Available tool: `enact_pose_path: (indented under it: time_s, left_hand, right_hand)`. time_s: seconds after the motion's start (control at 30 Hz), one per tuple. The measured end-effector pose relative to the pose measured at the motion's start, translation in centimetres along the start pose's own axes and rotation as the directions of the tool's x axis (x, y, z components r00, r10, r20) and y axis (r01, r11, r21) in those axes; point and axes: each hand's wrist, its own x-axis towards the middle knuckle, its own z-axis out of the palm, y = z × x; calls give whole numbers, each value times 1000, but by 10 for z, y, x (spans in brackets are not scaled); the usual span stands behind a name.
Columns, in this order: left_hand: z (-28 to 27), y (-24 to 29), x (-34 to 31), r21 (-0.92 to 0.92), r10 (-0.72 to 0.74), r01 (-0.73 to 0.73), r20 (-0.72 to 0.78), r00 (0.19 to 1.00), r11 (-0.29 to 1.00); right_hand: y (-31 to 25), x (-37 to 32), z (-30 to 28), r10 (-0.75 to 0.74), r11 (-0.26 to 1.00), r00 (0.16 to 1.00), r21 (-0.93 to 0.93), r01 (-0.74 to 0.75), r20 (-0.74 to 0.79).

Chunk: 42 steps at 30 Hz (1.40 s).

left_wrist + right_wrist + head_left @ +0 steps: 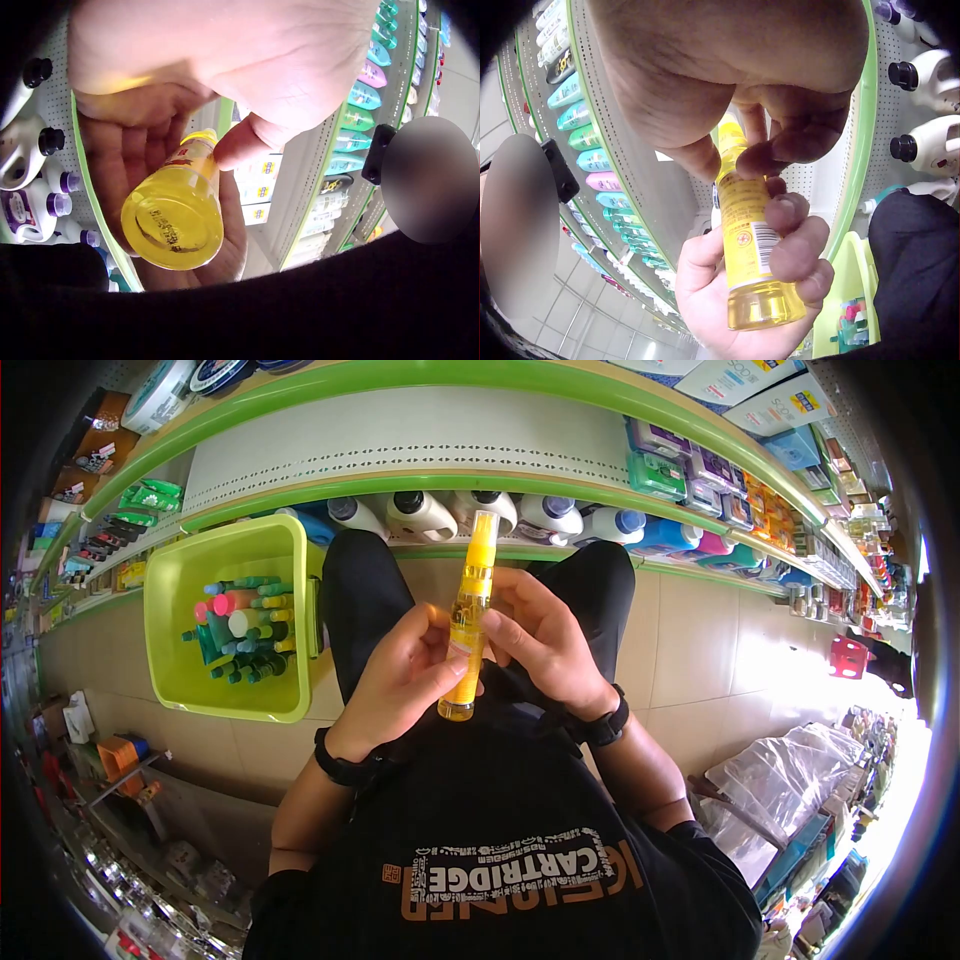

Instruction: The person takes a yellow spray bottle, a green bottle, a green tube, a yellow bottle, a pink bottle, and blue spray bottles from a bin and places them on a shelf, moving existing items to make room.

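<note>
Both hands hold a slim yellow spray bottle upright before the person's lap. Its cap end points toward the shelf in the head view. The left hand grips the lower half, thumb across the front label. Near the neck, the right hand pinches the bottle between thumb and fingers. Clear yellow liquid shows through the base of the bottle in the left wrist view. From the right wrist, the bottle shows a back label with a barcode, and the left hand's fingers wrap around its side.
A light green basket with several small colourful bottles stands at the left. Large white jugs line the lower shelf, under a bare white shelf board. Packaged goods fill the right end. Clear plastic sheeting lies at the right.
</note>
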Motion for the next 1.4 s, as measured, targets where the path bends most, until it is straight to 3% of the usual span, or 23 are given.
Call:
enact_pose_path:
  time_s: [0.17, 0.27, 0.57, 0.9, 1.1, 1.17, 1.4]
  left_hand:
    - [-1, -7, 1, 117, 101, -92, -72, 992, 989]
    - [-10, -6, 1, 39, 67, -65, -66, 996, 997]
    - [-6, -6, 2, 43, 127, -124, -75, 989, 991]
    - [-2, -7, 4, 63, 129, -124, -83, 988, 990]
    - [-3, -2, 3, 76, 44, -38, -85, 995, 996]
    - [-6, -5, 3, 171, 18, -10, -45, 999, 985]
    - [-8, -16, 4, 244, 91, -79, -36, 995, 967]
  right_hand:
    - [-1, 2, 4, -27, 1000, 999, 13, 28, -34]
    - [-1, 3, 2, -21, 1000, 999, 8, 21, -38]
    - [0, 2, 0, -15, 999, 999, -36, 14, -36]
    - [4, -2, -3, -20, 999, 998, -41, 18, -59]
    - [4, -4, -3, -30, 999, 998, -39, 28, -58]
    - [5, -5, -2, -28, 999, 998, -41, 26, -48]
    - [0, -6, -2, -30, 999, 1000, -39, 30, -8]
